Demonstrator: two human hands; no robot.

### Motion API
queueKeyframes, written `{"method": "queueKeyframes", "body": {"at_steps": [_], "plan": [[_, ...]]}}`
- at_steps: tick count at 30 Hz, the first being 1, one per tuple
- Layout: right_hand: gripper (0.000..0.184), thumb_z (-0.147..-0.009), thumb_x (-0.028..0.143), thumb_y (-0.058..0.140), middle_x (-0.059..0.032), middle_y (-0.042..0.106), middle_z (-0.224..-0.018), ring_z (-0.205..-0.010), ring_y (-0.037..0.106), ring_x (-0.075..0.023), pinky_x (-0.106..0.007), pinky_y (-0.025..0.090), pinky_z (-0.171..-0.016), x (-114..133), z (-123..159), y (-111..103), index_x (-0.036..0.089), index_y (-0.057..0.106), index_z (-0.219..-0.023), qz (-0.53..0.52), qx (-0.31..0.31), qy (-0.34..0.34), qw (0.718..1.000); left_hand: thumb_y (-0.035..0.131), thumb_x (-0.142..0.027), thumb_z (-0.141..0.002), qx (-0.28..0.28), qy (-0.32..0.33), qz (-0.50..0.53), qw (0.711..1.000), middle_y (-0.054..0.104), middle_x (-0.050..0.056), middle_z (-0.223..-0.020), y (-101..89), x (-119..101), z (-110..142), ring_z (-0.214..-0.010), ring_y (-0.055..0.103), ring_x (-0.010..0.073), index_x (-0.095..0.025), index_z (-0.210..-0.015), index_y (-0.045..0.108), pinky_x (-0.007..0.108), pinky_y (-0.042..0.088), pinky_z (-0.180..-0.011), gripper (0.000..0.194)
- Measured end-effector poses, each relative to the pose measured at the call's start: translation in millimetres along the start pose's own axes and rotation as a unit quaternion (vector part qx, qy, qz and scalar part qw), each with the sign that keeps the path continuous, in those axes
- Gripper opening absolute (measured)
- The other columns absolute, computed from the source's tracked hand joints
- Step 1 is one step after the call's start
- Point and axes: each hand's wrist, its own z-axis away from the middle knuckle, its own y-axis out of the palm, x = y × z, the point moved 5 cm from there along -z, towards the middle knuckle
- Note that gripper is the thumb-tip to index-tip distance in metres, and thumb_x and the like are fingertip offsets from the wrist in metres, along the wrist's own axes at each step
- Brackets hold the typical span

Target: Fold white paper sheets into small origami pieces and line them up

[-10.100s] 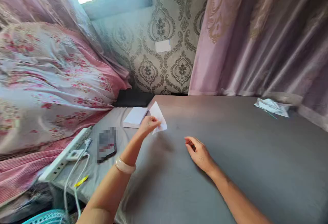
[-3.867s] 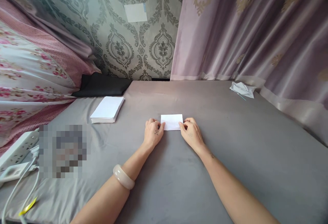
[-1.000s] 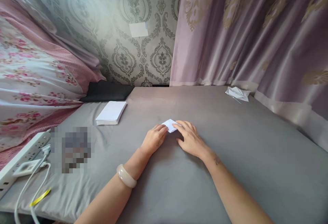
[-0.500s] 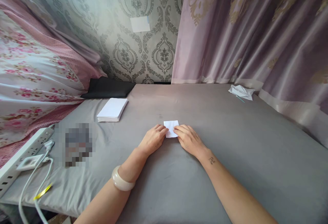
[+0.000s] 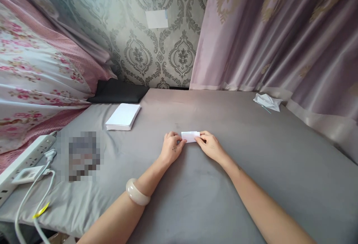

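Note:
A small white folded paper (image 5: 190, 136) lies flat on the grey cloth-covered surface (image 5: 212, 199). My left hand (image 5: 172, 149), with a pale bangle on its wrist, pinches the paper's left end with curled fingers. My right hand (image 5: 210, 148) pinches the right end the same way. Both hands rest on the cloth, and the paper now shows as a narrow strip between them.
A stack of white paper (image 5: 123, 116) lies to the left, with a black cushion (image 5: 119, 92) behind it. A crumpled white paper (image 5: 267, 101) sits at the far right by the pink curtain (image 5: 274, 39). A white power strip (image 5: 22, 160) with cables lies at the left edge.
The paper went from a wider rectangle through a fold to a narrower strip. My hands moved from lying over it to pinching its two ends.

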Motion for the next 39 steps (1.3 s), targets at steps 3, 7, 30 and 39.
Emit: {"method": "queueKeyframes", "body": {"at_steps": [3,7,30,39], "plan": [[0.038,-0.088,0.034,0.049,-0.0063,0.065,-0.099,-0.077,0.061,-0.0133,-0.026,0.044,-0.075,-2,-7,0,0.017,0.06,-0.056,0.021,-0.004,0.032,0.999,0.06,-0.031,-0.085,-0.014,-0.018,0.006,1.0,0.061,0.009,-0.097,3.6,3,-1,-0.096,0.053,0.0236,-0.016,-0.077,0.07,0.037,0.046,-0.088,0.02],[0.035,-0.088,0.032,0.047,-0.0074,0.062,-0.093,-0.077,0.059,-0.0152,-0.028,0.043,-0.076,-2,-9,4,0.017,0.057,-0.058,0.045,-0.034,0.05,0.997,0.053,-0.031,-0.089,-0.029,-0.015,-0.001,0.999,0.06,0.01,-0.094,8.2,6,-3,-0.091,0.052,0.0231,-0.016,-0.075,0.068,0.038,0.047,-0.084,0.026],[0.028,-0.093,0.032,0.046,-0.0081,0.059,-0.094,-0.066,0.055,-0.0138,-0.028,0.034,-0.061,11,-7,10,0.017,0.06,-0.074,0.236,-0.051,0.067,0.968,0.053,-0.034,-0.088,-0.044,-0.028,-0.038,0.998,0.057,0.009,-0.085,11.0,7,-8,-0.085,0.05,0.0229,-0.017,-0.062,0.059,0.037,0.047,-0.075,0.031],[0.03,-0.095,0.033,0.043,-0.0106,0.06,-0.097,-0.072,0.059,-0.0168,-0.029,0.036,-0.061,11,-8,13,0.016,0.061,-0.08,0.277,-0.037,0.063,0.958,0.05,-0.034,-0.091,-0.017,-0.031,-0.062,0.997,0.057,0.01,-0.09,7.0,1,-6,-0.089,0.048,0.0246,-0.017,-0.064,0.056,0.038,0.046,-0.077,0.032]]}}
